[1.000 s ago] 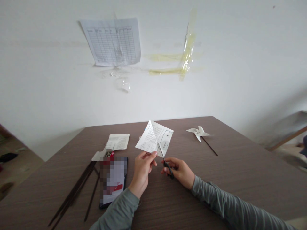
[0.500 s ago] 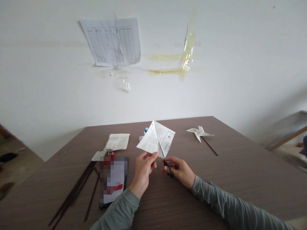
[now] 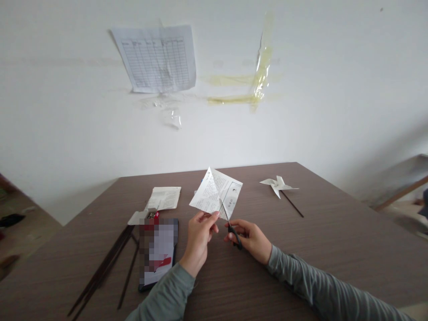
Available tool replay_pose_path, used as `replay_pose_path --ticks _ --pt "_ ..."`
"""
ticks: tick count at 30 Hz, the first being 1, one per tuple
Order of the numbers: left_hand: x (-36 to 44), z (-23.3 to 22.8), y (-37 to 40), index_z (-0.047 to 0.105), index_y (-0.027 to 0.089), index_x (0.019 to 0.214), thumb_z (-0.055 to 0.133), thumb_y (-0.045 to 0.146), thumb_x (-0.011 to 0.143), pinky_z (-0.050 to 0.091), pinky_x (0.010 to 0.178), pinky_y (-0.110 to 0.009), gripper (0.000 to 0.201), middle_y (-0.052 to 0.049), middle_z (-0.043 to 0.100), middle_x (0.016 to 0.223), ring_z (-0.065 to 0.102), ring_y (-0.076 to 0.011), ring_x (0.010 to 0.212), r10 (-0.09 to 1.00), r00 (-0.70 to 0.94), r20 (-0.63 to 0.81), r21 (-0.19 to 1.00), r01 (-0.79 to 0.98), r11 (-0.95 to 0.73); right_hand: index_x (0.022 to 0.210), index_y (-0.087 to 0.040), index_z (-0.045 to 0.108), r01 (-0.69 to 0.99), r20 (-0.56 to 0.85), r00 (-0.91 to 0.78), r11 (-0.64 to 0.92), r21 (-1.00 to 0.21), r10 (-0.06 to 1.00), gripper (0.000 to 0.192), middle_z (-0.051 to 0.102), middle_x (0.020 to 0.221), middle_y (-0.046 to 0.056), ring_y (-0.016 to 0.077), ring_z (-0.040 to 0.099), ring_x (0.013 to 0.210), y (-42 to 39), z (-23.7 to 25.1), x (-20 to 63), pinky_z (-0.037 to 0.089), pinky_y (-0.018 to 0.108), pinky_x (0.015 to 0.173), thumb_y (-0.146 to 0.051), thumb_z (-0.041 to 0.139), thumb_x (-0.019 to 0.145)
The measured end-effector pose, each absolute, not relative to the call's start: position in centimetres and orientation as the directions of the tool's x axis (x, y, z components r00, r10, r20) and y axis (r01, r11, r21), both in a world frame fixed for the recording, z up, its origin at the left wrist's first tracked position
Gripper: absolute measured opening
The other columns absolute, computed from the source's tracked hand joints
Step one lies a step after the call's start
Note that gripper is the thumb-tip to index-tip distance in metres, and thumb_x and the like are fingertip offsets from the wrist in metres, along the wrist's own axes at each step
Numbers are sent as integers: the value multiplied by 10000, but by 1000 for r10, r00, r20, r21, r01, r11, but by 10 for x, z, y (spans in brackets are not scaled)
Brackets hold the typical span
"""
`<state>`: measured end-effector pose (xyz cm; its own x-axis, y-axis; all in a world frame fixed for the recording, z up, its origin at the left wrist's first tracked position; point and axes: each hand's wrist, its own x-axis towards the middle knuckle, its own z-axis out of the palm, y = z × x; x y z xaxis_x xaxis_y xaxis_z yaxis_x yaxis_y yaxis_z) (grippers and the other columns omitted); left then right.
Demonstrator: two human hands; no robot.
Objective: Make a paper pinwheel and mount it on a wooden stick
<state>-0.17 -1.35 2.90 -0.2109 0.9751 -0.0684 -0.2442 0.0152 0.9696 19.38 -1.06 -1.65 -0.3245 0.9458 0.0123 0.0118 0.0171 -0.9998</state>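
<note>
mid-cut: my left hand (image 3: 198,236) pinches printed paper (image 3: 216,194), right hand (image 3: 251,238) grips scissors (image 3: 230,223) beside it; next, close blades straight.

Pretty even, soft daylight here, nothing harsh. The white wall (image 3: 301,133) comes out bright but a bit grey and flat, darker toward the right side. The table (image 3: 334,249) has a dull sheen and only faint shadows under the hands. Wide lens bends the edges, so the table corners splay out. Centre is sharp enough, the far left and right edges go soft. A pixelated patch (image 3: 157,249) sits on the table.
</note>
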Motion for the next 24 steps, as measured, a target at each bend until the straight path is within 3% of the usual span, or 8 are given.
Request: replay_pose_path --ticks 24 --pt "-1 28 -12 781 214 719 1150 607 549 236 453 -194 565 53 665 597 527 -82 482 977 -200 -70 971 -239 20 1063 -291 924 -8 16 -287 15 -1000 958 672 932 870 88 306 779 717 -13 -15 194 674 447 673 -766 1195 672"
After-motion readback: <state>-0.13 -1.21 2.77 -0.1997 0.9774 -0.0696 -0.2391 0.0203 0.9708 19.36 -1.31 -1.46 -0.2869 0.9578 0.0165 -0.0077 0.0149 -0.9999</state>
